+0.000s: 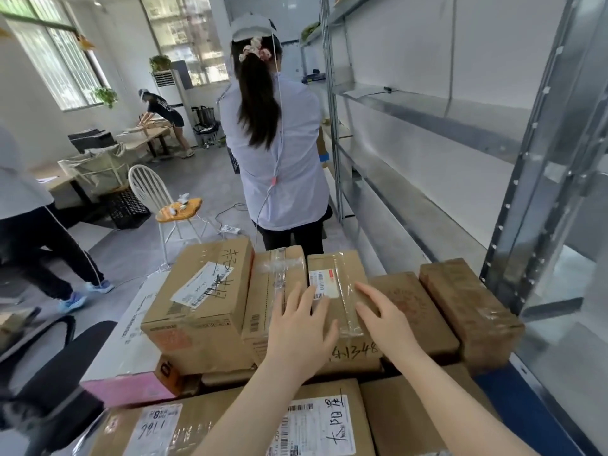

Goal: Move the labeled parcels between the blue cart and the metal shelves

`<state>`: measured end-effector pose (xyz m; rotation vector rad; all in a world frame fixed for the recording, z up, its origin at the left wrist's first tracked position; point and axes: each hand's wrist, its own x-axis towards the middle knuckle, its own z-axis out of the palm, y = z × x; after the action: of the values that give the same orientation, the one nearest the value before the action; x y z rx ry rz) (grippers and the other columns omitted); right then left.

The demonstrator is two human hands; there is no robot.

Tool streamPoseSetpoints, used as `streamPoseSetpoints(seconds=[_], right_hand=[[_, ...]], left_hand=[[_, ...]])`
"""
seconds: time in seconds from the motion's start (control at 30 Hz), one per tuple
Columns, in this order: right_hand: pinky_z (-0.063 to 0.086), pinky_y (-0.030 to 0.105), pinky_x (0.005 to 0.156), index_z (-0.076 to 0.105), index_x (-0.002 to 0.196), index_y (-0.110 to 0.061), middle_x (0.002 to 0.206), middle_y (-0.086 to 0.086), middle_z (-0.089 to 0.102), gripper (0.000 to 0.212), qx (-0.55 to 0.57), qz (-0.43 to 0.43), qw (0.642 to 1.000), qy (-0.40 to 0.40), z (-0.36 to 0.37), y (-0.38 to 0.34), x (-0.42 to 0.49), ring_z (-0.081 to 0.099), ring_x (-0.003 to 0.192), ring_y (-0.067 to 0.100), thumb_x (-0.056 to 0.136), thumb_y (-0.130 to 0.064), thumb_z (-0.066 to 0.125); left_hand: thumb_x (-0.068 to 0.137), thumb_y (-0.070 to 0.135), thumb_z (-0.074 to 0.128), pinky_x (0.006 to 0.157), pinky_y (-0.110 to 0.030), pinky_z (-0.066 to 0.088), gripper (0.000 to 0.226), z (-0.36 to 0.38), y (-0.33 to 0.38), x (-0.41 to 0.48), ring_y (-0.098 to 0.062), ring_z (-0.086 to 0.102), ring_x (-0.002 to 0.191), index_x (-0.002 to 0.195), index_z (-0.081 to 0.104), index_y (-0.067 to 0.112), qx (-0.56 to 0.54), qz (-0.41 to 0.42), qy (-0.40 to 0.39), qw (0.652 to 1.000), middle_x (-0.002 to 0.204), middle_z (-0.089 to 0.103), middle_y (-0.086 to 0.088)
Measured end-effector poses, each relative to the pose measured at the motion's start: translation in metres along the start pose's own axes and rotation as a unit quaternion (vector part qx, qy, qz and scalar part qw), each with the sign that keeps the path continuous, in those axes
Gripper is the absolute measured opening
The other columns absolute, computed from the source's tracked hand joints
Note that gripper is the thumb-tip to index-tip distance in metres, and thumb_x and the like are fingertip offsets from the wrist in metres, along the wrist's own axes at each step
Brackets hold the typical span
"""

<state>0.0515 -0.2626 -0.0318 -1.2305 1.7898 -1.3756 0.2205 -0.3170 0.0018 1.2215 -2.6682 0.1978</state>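
While the left hand [301, 327] and right hand [385, 319] lie flat and uncurled on the taped parcel [335, 268] topping the blue cart [526, 419], neither grips it. Its long axis points away, and the metal shelves [427, 106] are probably nearer the right hand.

Taped labeled parcel [340, 268], stacked on blue cart [526, 413] beside metal shelves [427, 113]; touched by left hand [301, 320] and right hand [383, 314].
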Motion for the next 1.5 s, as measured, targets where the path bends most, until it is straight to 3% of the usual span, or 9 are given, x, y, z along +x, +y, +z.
streamPoseSetpoints(seconds=[0.43,0.53,0.63,0.87,0.97,1.13,1.27,1.33,1.5], right_hand=[[0.022,0.031,0.114,0.042,0.135,-0.044,0.145,-0.018,0.035,0.039,-0.038,-0.017,0.998,0.038,-0.022,-0.004,-0.013,0.023,0.139,0.001,0.097,-0.039,0.047],[0.029,0.031,0.113,0.042,0.132,-0.049,0.146,-0.019,0.034,0.038,-0.024,0.008,0.996,0.083,-0.059,-0.005,-0.058,0.031,0.135,0.001,0.096,-0.041,0.048],[0.034,0.017,0.099,0.043,0.128,-0.055,0.13,-0.033,0.039,0.036,-0.043,0.049,0.981,0.181,-0.104,-0.001,-0.13,0.04,0.119,-0.009,0.094,-0.043,0.049],[0.041,0.018,0.094,0.051,0.13,-0.036,0.132,-0.013,0.047,0.034,-0.073,0.195,0.857,0.471,-0.178,0.009,-0.39,0.051,0.113,0.005,0.097,-0.03,0.048],[0.043,0.021,0.094,0.051,0.131,-0.034,0.134,-0.013,0.048,0.035,-0.093,0.248,0.792,0.55,-0.193,-0.01,-0.517,0.051,0.115,0.006,0.097,-0.028,0.048],[0.043,0.023,0.09,0.051,0.132,-0.031,0.133,-0.006,0.052,0.034,-0.124,0.312,0.684,0.648,-0.204,-0.041,-0.702,0.051,0.117,0.01,0.098,-0.027,0.047],[0.039,0.008,0.074,0.05,0.134,-0.026,0.127,-0.007,0.053,0.038,-0.176,0.349,0.62,0.681,-0.218,-0.049,-0.819,0.05,0.116,0.012,0.095,-0.022,0.049],[0.039,0.016,0.084,0.052,0.133,-0.021,0.129,-0.001,0.052,0.04,-0.216,0.356,0.604,0.68,-0.232,-0.044,-0.869,0.049,0.117,0.017,0.093,-0.017,0.051],[0.032,0.04,0.108,0.051,0.134,-0.027,0.139,-0.001,0.046,0.045,-0.249,0.374,0.63,0.633,-0.269,-0.003,-0.965,0.038,0.131,0.023,0.091,-0.015,0.052]], left_hand=[[0.09,0.059,0.015,0.115,-0.054,0.006,0.064,-0.01,0.013,0.0,-0.03,0.021,0.143,0.142,0.038,0.031,-0.01,0.003,-0.007,1.0,0.15,0.038,-0.004],[0.091,0.057,0.022,0.114,-0.057,0.009,0.063,-0.029,0.05,0.006,-0.034,0.027,0.141,0.144,0.039,0.028,-0.044,0.085,0.014,0.995,0.149,0.04,-0.007],[0.089,0.055,0.022,0.11,-0.053,0.026,0.067,-0.046,0.114,0.003,-0.033,0.041,0.134,0.141,0.045,0.021,-0.093,0.206,0.036,0.973,0.143,0.048,-0.009],[0.085,0.07,0.003,0.098,-0.054,0.043,0.088,-0.032,0.286,-0.123,-0.033,0.06,0.113,0.14,0.046,0.017,-0.183,0.473,-0.07,0.859,0.134,0.057,-0.011],[0.06,0.077,-0.031,0.115,-0.049,0.019,0.113,-0.033,0.35,-0.204,-0.024,0.038,0.137,0.151,0.017,0.03,-0.162,0.557,-0.094,0.809,0.152,0.034,-0.001],[0.081,0.066,0.002,0.118,-0.042,0.004,0.077,-0.081,0.43,-0.31,-0.015,0.02,0.144,0.151,0.005,0.035,-0.199,0.65,-0.101,0.727,0.158,0.02,0.006],[0.095,0.053,0.029,0.118,-0.042,0.012,0.061,-0.118,0.493,-0.392,-0.013,0.023,0.142,0.15,0.01,0.034,-0.257,0.684,-0.101,0.675,0.156,0.023,0.008],[0.096,0.05,0.031,0.118,-0.041,0.014,0.059,-0.127,0.52,-0.44,-0.012,0.026,0.14,0.15,0.013,0.034,-0.279,0.694,-0.107,0.655,0.154,0.026,0.01],[0.096,0.052,0.029,0.115,-0.038,0.017,0.058,-0.119,0.578,-0.551,-0.009,0.027,0.138,0.149,0.014,0.034,-0.238,0.718,-0.109,0.645,0.153,0.026,0.012]])
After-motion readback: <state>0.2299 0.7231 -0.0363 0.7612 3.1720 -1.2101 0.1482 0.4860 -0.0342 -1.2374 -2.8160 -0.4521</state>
